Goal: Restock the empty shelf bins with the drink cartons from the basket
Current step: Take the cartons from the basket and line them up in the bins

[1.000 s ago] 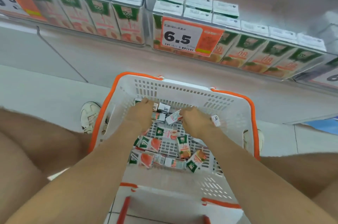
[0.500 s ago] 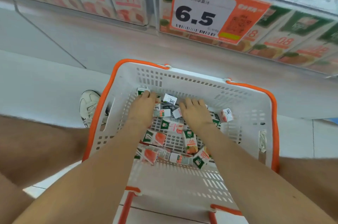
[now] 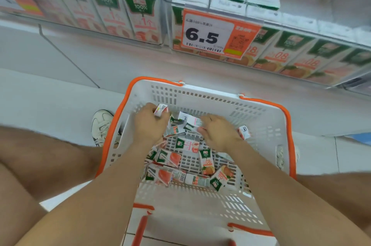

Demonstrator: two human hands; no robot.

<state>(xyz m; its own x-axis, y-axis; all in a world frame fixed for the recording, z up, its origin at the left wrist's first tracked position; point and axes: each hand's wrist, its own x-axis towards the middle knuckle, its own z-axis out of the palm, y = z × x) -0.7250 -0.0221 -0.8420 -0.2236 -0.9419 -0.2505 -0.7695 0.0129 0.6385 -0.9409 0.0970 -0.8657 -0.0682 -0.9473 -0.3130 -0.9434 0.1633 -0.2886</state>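
Basket point(image 3: 200, 88) is matt white moulded plastic, with a shinier orange plastic rim. The drink cartons point(image 3: 206, 160) look like coated card with slightly glossy print. Shelf bins point(image 3: 161, 1) are clear hard plastic, pretty reflective. Price tag point(image 3: 210, 34) is probably glossy paper, it's a bit blurry. Floor point(image 3: 50, 105) is smooth pale tile.

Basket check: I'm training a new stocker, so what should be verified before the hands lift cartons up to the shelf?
1. Left hand grips a white-topped carton: ok.
2. Right hand pinches a pale carton: ok.
3. More drink cartons lie in the basket: ok.
4. Nothing over the basket blocks the lift: ok.
5. Empty bin in sight: cannot tell; the left bin and the right bin both show cartons.
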